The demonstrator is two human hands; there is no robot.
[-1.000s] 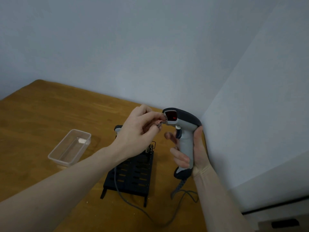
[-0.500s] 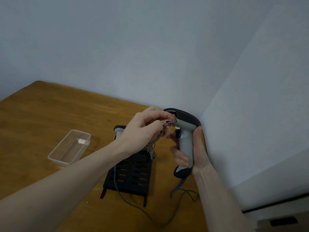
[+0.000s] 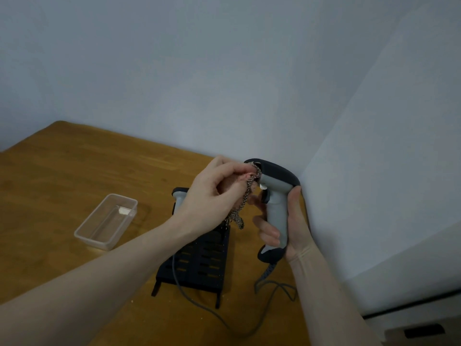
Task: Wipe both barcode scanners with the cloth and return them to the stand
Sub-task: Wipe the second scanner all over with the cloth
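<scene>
Nearest to me, a grey cable (image 3: 264,310) trails in loops over the wooden table (image 3: 62,176). Above it, my right hand (image 3: 287,228) wraps its fingers round the grey handle of the held scanner (image 3: 274,196), upright, its dark head pointing left. My left hand (image 3: 214,196) pinches the checked cloth (image 3: 243,208) against the scanner's front window; a loose tail of cloth hangs below my fingers. Beneath my left wrist stands the black slotted stand (image 3: 204,260), with the second scanner (image 3: 179,198) resting at its far end, largely hidden by my hand. To the left, well apart, lies a clear plastic container (image 3: 107,221). Beyond, pale walls (image 3: 224,71) meet in a corner.
</scene>
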